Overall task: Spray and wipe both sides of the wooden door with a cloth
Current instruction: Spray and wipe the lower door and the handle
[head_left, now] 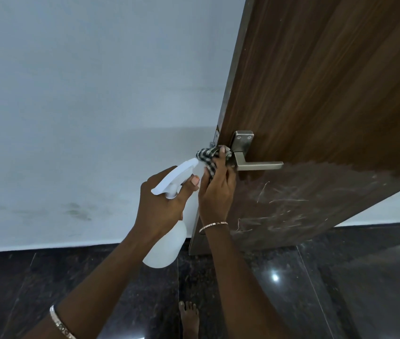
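The brown wooden door (316, 94) stands ajar on the right, its free edge facing me. Its lower part looks wet and streaked below the steel lever handle (255, 165). My right hand (218, 187) grips a black-and-white checked cloth (208, 157) and holds it against the door edge beside the handle plate. My left hand (162, 204) is curled round the neck of a white spray bottle (167, 241), just left of the door edge, with the nozzle pointing up and right.
A pale wall (83, 106) fills the left, with dark smudges low down. The floor (292, 289) is dark polished stone with a light glare. My bare foot (189, 316) stands below the door edge.
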### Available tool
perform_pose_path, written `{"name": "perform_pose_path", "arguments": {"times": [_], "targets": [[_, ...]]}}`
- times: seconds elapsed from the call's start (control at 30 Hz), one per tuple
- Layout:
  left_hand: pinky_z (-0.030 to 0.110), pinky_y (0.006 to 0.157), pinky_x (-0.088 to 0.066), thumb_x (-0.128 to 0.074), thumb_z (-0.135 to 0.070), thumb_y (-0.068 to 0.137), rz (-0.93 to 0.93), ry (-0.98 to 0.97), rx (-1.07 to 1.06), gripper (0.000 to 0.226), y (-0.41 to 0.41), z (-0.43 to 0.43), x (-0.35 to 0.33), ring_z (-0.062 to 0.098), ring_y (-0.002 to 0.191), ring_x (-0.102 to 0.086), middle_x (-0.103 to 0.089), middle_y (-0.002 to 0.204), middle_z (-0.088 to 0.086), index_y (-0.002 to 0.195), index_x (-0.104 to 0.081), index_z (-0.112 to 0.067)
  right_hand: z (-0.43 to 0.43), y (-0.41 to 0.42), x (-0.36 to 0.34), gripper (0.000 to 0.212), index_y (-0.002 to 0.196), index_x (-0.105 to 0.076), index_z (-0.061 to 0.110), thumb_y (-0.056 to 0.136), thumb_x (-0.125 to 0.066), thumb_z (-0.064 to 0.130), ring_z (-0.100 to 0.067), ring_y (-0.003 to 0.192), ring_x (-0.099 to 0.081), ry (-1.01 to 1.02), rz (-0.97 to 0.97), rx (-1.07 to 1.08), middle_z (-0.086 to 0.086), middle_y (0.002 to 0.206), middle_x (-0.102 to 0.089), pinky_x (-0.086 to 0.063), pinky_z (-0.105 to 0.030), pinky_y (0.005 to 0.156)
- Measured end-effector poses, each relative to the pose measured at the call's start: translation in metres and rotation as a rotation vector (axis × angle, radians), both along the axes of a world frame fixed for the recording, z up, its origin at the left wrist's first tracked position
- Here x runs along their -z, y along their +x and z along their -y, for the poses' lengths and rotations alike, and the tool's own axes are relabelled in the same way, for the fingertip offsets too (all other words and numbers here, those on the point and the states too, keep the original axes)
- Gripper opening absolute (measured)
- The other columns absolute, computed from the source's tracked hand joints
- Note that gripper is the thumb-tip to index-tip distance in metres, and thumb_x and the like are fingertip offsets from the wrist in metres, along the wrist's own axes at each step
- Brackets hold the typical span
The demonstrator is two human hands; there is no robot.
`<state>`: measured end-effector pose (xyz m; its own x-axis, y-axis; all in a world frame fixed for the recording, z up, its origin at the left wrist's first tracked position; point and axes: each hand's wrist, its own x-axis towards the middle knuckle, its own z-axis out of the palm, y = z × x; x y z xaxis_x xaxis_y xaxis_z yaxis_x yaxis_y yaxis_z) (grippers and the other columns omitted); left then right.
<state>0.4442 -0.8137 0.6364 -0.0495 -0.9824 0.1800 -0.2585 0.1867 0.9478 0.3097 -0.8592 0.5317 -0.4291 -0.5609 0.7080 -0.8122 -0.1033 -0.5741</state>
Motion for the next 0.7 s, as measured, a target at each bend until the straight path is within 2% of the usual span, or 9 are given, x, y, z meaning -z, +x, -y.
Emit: {"name": "perform_pose_path", "arguments": {"times": [0.1, 0.2, 0.3, 0.4, 0.5, 0.63, 0.67, 0.7], "targets": [[0.014, 0.054, -0.051, -0.067, -0.052, 0.079, 0.003, 0.022, 0.003, 0.049, -0.003, 0.008, 0.010, 0.017, 0.051, -0.063, -0.074, 0.094, 0.002, 0.110, -0.069, -0.014, -0.004, -0.011, 0.029, 0.070, 0.154, -0.033, 0.017, 0.097, -0.072, 0.011, -0.033, 0.118, -0.063, 0.094, -0.059, -0.020, -0.018, 0.135, -0.063, -0.055, -0.049, 0.096], [0.017, 0.058, -0.051, -0.066, -0.054, 0.080, 0.003, 0.012, 0.012, 0.047, -0.009, 0.011, 0.017, 0.016, 0.053, -0.063, -0.075, 0.093, -0.001, 0.108, -0.069, -0.017, -0.014, -0.023, 0.056, 0.068, 0.156, -0.030, 0.023, 0.100, -0.067, 0.012, -0.034, 0.114, -0.062, 0.218, -0.077, -0.032, -0.020, 0.134, -0.062, -0.057, -0.054, 0.091], [0.018, 0.059, -0.052, -0.067, -0.050, 0.082, -0.023, 0.029, 0.042, 0.041, -0.014, 0.010, 0.021, 0.013, 0.053, -0.063, -0.075, 0.092, -0.003, 0.108, -0.070, -0.020, -0.025, -0.044, 0.074, 0.063, 0.160, -0.028, 0.024, 0.105, -0.056, 0.015, -0.039, 0.114, -0.059, 0.335, 0.115, -0.028, -0.023, 0.133, -0.056, -0.052, -0.053, 0.098], [0.016, 0.056, -0.051, -0.068, -0.050, 0.082, -0.007, 0.044, 0.044, 0.045, -0.018, 0.014, 0.031, 0.018, 0.055, -0.062, -0.074, 0.097, -0.001, 0.114, -0.068, -0.018, -0.023, -0.078, 0.062, 0.052, 0.154, -0.039, 0.004, 0.105, -0.052, 0.012, -0.042, 0.118, -0.056, 0.241, 0.323, 0.134, -0.026, 0.132, -0.054, -0.048, -0.047, 0.099], [0.017, 0.054, -0.053, -0.067, -0.053, 0.080, -0.009, 0.070, 0.049, 0.052, -0.022, 0.015, 0.040, 0.022, 0.062, -0.062, -0.073, 0.104, 0.000, 0.119, -0.065, -0.020, -0.011, -0.101, 0.038, 0.045, 0.146, -0.044, -0.004, 0.104, -0.052, 0.006, -0.040, 0.119, -0.058, 0.082, 0.397, 0.278, -0.026, 0.136, -0.057, -0.050, -0.044, 0.099], [0.019, 0.057, -0.053, -0.068, -0.054, 0.081, -0.004, 0.070, 0.037, 0.045, -0.024, 0.011, 0.038, 0.023, 0.062, -0.064, -0.075, 0.098, -0.002, 0.113, -0.068, -0.022, -0.001, -0.055, 0.034, 0.046, 0.148, -0.043, -0.006, 0.105, -0.052, 0.009, -0.032, 0.128, -0.052, -0.005, 0.453, 0.228, -0.023, 0.143, -0.055, -0.037, -0.019, 0.109], [0.017, 0.058, -0.052, -0.067, -0.056, 0.082, -0.024, 0.092, 0.048, 0.046, -0.027, 0.010, 0.031, 0.026, 0.060, -0.064, -0.075, 0.093, 0.000, 0.107, -0.071, -0.017, -0.001, -0.035, 0.036, 0.048, 0.149, -0.043, -0.005, 0.105, -0.053, 0.010, -0.031, 0.130, -0.052, 0.009, 0.465, 0.195, -0.023, 0.144, -0.054, -0.036, -0.019, 0.110], [0.014, 0.058, -0.049, -0.065, -0.055, 0.085, -0.040, 0.123, 0.060, 0.053, -0.029, 0.010, 0.026, 0.032, 0.059, -0.063, -0.073, 0.083, 0.010, 0.096, -0.073, -0.003, -0.001, -0.016, 0.038, 0.050, 0.150, -0.042, -0.006, 0.104, -0.055, 0.010, -0.033, 0.129, -0.053, 0.038, 0.478, 0.156, -0.024, 0.143, -0.055, -0.038, -0.024, 0.110]]}}
